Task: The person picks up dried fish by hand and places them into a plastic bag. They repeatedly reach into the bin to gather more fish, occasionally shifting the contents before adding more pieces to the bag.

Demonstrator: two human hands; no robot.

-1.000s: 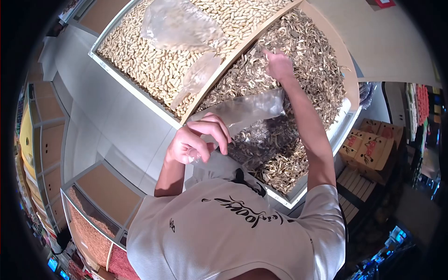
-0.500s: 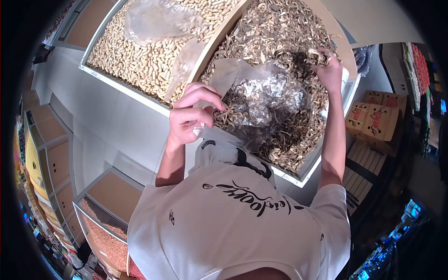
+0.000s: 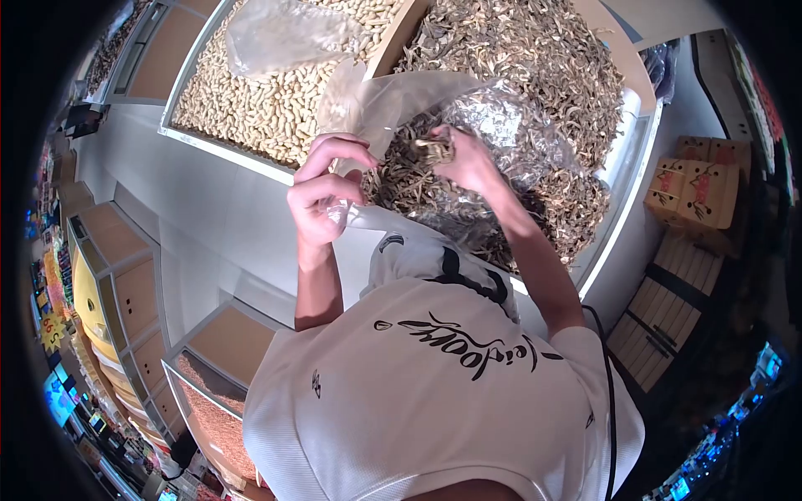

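Note:
My left hand [image 3: 324,190] is closed on the edge of a clear plastic bag [image 3: 418,93], its fingers curled at the front rim of the bin. The bag spreads over a heap of dried brown strips [image 3: 535,42], whose exact kind I cannot make out. A small clump of the strips [image 3: 434,150] is gripped in my right hand [image 3: 469,163], just above the bag and to the right of my left hand. Crinkled, shiny clear plastic [image 3: 501,125] lies on the heap behind my right wrist. Some fingertips of both hands are hidden.
A divider [image 3: 399,37] separates the heap from unshelled peanuts [image 3: 259,104], on which another plastic bag [image 3: 288,37] rests. Cardboard boxes [image 3: 697,192] are stacked at the right. A bin of reddish grains [image 3: 213,417] stands at the lower left.
My right hand has moved left from the far right of the heap to the bag, carrying a clump of strips. My left hand keeps its hold; the bag's film has lifted and spread.

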